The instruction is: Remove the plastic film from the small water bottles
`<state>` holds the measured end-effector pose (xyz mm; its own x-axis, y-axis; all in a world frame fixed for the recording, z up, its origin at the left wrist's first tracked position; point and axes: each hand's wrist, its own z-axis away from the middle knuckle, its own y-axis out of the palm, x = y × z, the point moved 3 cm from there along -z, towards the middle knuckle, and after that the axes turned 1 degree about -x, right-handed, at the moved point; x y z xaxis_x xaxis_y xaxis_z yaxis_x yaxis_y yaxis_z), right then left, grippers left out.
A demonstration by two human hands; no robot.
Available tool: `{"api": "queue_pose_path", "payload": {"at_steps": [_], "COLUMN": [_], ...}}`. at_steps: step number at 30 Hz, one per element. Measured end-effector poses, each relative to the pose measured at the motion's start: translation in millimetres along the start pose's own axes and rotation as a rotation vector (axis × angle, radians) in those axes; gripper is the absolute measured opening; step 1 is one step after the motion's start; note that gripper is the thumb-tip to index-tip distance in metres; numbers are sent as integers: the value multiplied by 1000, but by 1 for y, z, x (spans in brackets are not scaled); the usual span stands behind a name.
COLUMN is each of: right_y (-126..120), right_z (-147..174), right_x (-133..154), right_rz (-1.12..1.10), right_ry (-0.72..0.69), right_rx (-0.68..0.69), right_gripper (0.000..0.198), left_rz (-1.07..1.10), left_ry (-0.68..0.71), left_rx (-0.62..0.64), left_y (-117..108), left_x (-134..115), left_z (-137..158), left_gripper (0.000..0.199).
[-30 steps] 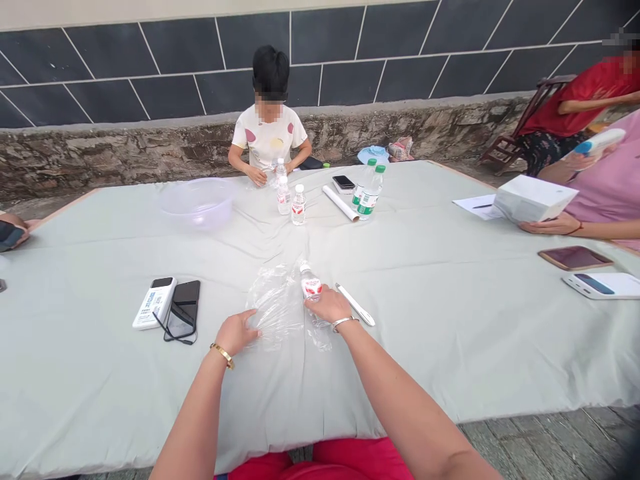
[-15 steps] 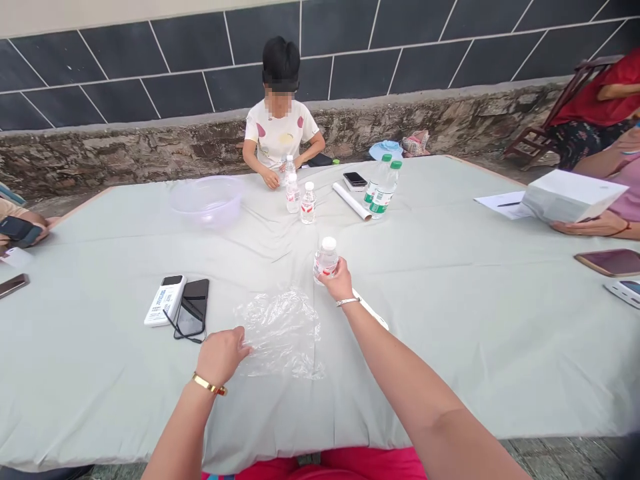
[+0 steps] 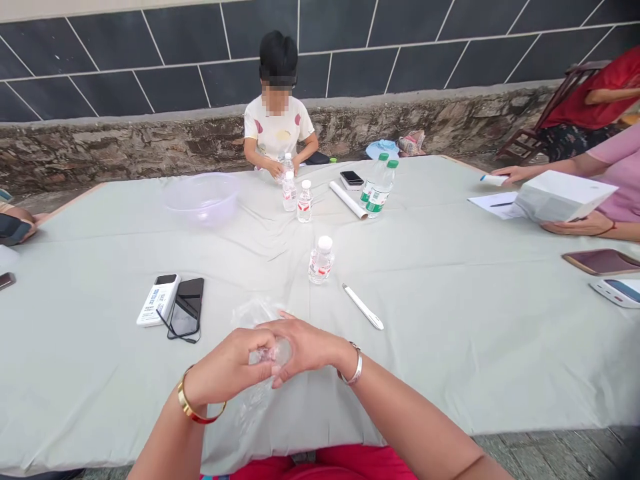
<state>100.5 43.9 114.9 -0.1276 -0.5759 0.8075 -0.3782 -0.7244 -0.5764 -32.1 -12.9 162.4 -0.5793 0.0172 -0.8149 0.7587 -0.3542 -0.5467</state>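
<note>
Directly in front of me, my left hand (image 3: 245,363) and my right hand (image 3: 303,347) meet around a sheet of thin clear plastic film (image 3: 253,308). The left fingers are curled on a bunched part of it, thumb toward the right hand. My right hand cups the same bunch from the other side; its inner fingers are partly hidden. Loose film spreads out behind and below the hands. A small water bottle (image 3: 321,261) with a white cap stands upright beyond them, touched by neither hand. A white pen-shaped cutter (image 3: 363,308) lies right of my right wrist.
A power bank (image 3: 156,303) and a phone (image 3: 187,307) lie at left. Farther back are a clear basin (image 3: 200,200), small bottles (image 3: 304,203), a paper roll (image 3: 349,200) and green-capped bottles (image 3: 380,193). Someone sits opposite; a person at right holds a white box (image 3: 565,197).
My right hand has let go of the small bottle, which stays standing, and has come back to the film. My left hand has moved right, and the film is now bunched between both hands.
</note>
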Motion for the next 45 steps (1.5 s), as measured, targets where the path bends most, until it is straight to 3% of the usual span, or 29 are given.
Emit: {"api": "queue_pose_path", "payload": {"at_steps": [3,6,8,10,12,14,17,19,22,24,26,28,30,32,34,36,37,40,42,45], "right_y": [12,26,32,30,17,-2,-27,-28,-8,6,14,12,1,-18,-38,-53,-57,-64,-70,-91], "right_z": [-2,6,11,15,15,15,13,10,4,1,0,2,9,22,38,48,48,33,18,-3], "right_x": [-14,-26,-27,-21,-10,-1,-3,-11,-19,-18,-15,-13,-24,-51,-85,-116,-129,-160,-173,-191], "right_rz": [-118,-227,-192,-87,31,81,-41,-136,-241,-385,-597,-753,-747,-564,-275,-32,36,96,126,174], "right_ry": [148,259,319,336,292,245,302,347,353,354,340,306,343,478,639,724,738,726,700,667], "right_rx": [41,-14,-66,-106,-180,-327,-645,-767,-732,-669,-579,-466,-447,-618,-910,-1136,-1184,-1127,-1082,-1125], "right_gripper": [13,8,9,11,13,10,5,12,12,12,12,16,23,29,34,45,52,64,58,49], "left_rz": [525,915,966,777,445,231,424,714,844,665,511,498,545,593,670,753,779,794,776,747], "left_ry": [-57,-111,-99,-103,-116,-100,-71,-56,-25,2,44,60,-3,-112,-187,-207,-211,-239,-269,-321], "left_rx": [-300,-745,-1024,-1213,-1180,-927,-556,-485,-559,-656,-666,-620,-670,-836,-963,-994,-986,-930,-903,-860], "left_y": [-17,-26,-25,-22,-16,-6,12,20,27,28,29,30,27,21,16,15,15,19,21,22], "left_x": [10,33,46,54,54,52,48,44,39,35,31,31,39,52,66,76,80,85,87,92], "left_z": [2,-3,-9,-13,-18,-24,-29,-32,-37,-39,-41,-44,-46,-49,-52,-57,-59,-65,-67,-69], "left_gripper": [22,30,33,31,27,23,30,35,36,30,23,20,22,26,32,37,38,39,40,42]}}
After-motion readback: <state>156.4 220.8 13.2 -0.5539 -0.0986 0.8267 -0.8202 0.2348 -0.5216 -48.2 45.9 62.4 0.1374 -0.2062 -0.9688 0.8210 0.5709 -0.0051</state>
